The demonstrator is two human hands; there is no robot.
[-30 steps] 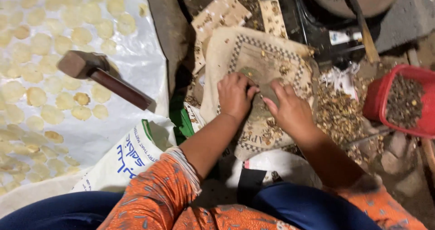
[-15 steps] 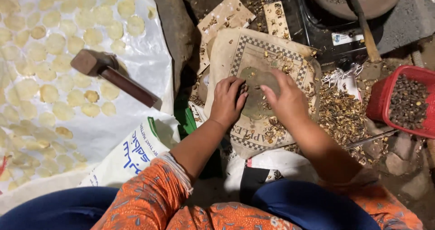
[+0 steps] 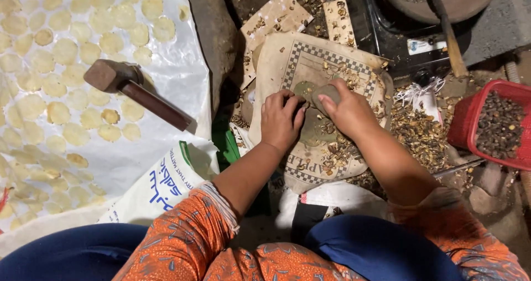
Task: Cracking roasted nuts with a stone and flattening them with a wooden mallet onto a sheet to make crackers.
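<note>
Between the two hands, on the checker-edged cloth [image 3: 332,60], a small grey-green lump [image 3: 326,92] is getting pressed flat. The right hand [image 3: 348,112] is closing round it w/ thumb and fingers curled over the top; the left hand [image 3: 282,119] is lying loosely curled just beside it, fingertips touching the dark round pad [image 3: 310,129] underneath, gripping nothing I can make out.

Judging from the spread, a lot is already done: to the left of the left hand, well apart, a white plastic sheet [image 3: 182,87] is carrying rows of pale flattened discs [image 3: 66,51]. Plenty is left too, I'd say — right of the right hand a red basket [image 3: 462,118] is sitting full of dark nuts [image 3: 500,123].

A wooden mallet [image 3: 130,87] is lying on the sheet, near the left hand but untouched. Broken shell bits [image 3: 417,129] are piling up around the right wrist & crowding the cloth; they're the only clutter near the work spot. A black stove [image 3: 398,32] is standing beyond both hands.
</note>
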